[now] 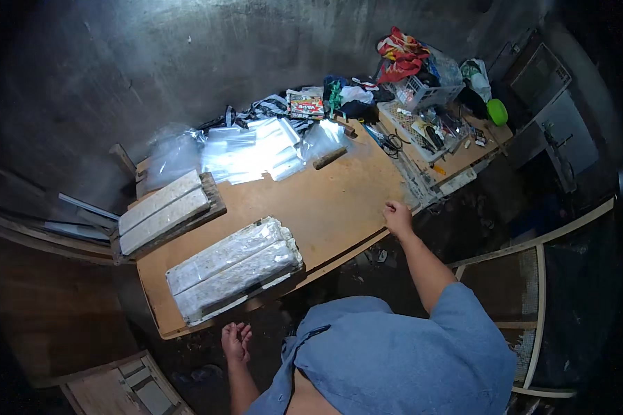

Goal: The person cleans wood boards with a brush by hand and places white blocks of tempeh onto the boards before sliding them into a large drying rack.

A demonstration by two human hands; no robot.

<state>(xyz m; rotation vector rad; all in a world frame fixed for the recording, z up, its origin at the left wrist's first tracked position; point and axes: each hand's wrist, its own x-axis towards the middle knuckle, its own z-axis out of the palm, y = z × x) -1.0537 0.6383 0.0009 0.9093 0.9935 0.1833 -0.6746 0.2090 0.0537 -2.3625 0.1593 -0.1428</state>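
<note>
My left hand [237,341] hangs just off the table's front edge, its fingers loosely bent and a little apart, with nothing seen in it. Nearest to it lies a long pale block pair [232,266], wrapped in shiny clear plastic, on a whitish board. Over the right part of the table, close to the front edge, my right hand [398,218] is closed with thumb and fingertips together; whatever it may hold is hidden. A second pair of long pale blocks [163,211] rests on a dark wooden board at the table's left end.
The brown table [325,207] carries clear plastic sheets or bags [253,149] and a short wooden roller-like stick [329,158] toward the back. At right, a plastic tray [422,135] of small items and a grey crate [426,93] stand near a green bowl [496,112]. A wooden frame [540,311] leans at right.
</note>
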